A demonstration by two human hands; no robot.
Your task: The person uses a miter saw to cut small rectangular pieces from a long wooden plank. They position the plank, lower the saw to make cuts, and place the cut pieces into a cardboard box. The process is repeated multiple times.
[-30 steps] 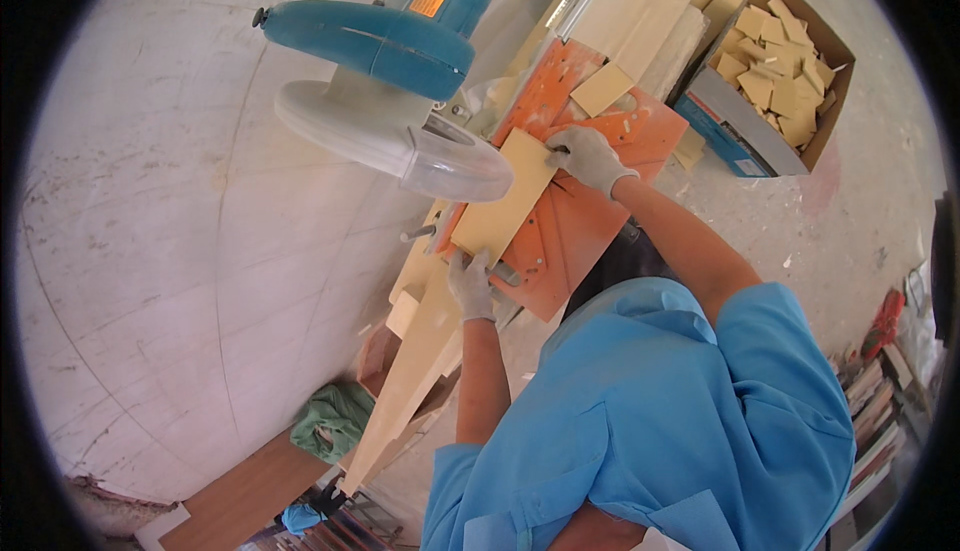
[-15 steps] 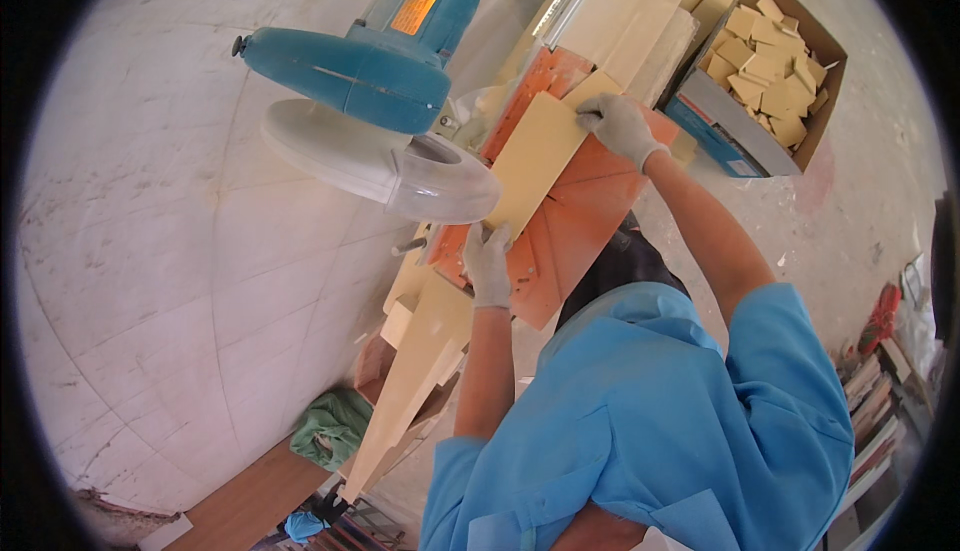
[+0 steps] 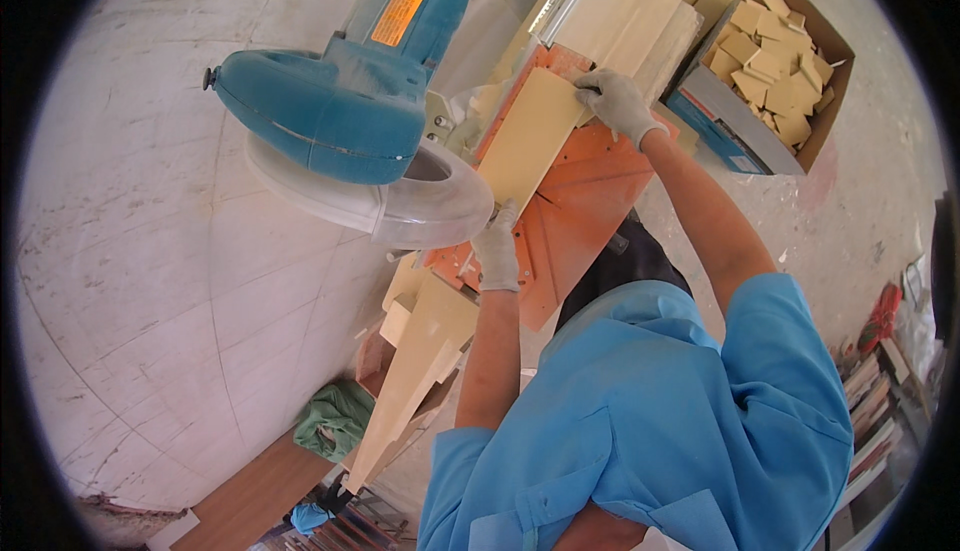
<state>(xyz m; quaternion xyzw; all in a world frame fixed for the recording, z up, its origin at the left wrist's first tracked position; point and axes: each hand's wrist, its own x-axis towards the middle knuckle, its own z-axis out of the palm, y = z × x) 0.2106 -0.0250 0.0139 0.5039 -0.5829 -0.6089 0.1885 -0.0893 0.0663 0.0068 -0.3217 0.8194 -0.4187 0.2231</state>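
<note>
A flat tan board [image 3: 531, 138] lies slantwise on the orange saw table [image 3: 590, 186], along its back edge. My left hand [image 3: 497, 248], in a pale work glove, grips the board's near end, close beside the clear blade guard [image 3: 435, 201]. At the far end, my gloved right hand [image 3: 617, 106] holds the board's corner with bent fingers. The teal mitre saw head [image 3: 330, 111] stands to the left of the board; its blade is hidden inside the guard.
Beyond my right hand, a cardboard box [image 3: 690, 116] holds many tan offcuts. A long tan plank [image 3: 425, 351] reaches toward the lower left. A green cloth bundle [image 3: 335, 419] lies by the white wall [image 3: 130, 251]. Scraps of wood [image 3: 870, 401] are stacked at far right.
The saw head has shifted left and tilted away from the board. Both hands have moved slightly with the board, which now lies closer against the table's back edge.
</note>
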